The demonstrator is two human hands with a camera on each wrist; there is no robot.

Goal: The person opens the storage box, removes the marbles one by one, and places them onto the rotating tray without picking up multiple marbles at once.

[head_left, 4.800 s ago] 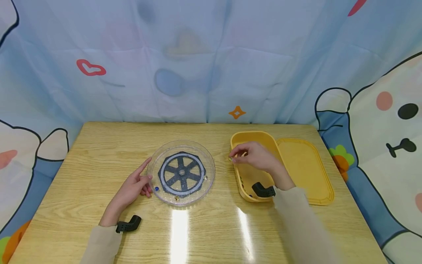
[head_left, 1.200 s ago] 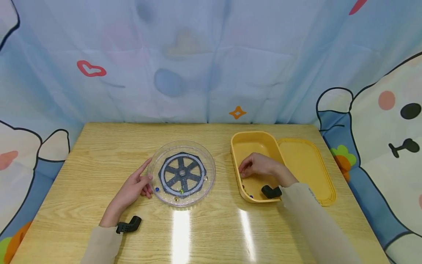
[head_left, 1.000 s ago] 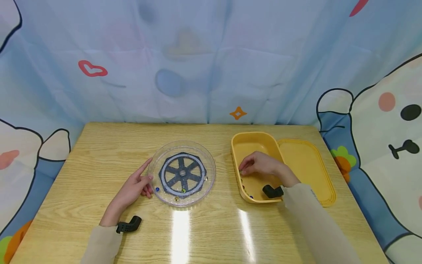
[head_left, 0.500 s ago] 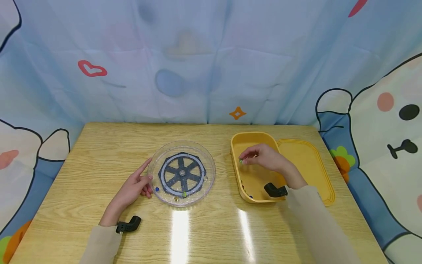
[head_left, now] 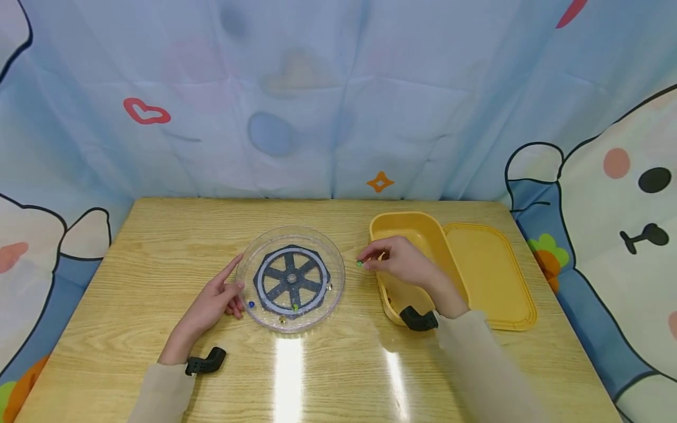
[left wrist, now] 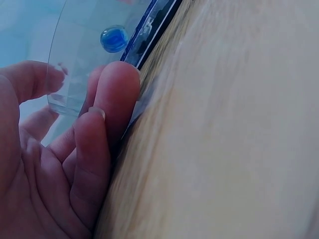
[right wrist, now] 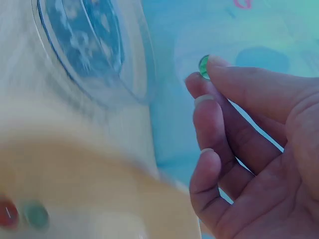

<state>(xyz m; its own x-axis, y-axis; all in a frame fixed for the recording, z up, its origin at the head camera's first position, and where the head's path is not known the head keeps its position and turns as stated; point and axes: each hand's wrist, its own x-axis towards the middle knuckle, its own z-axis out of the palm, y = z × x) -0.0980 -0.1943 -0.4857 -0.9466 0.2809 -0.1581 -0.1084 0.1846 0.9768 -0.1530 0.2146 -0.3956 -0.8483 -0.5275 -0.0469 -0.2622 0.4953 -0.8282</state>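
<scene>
The right hand [head_left: 399, 261] is pinching a green marble [head_left: 359, 263] at its fingertips. The round clear dish [head_left: 337, 264], having no long axis, is lying leftward of it, between the hands. The left hand [head_left: 215, 296], nearer, is touching the dish's side, index finger extended, clasping nothing.

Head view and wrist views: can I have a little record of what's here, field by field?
Right hand: pinches a green marble near the clear dish
Left hand: touches the dish's edge
In dish: blue marble, second green marble, two paler marbles
Yellow box: blurred reddish marble and greenish marble inside
Yellow lid: on the table, beside the box
</scene>
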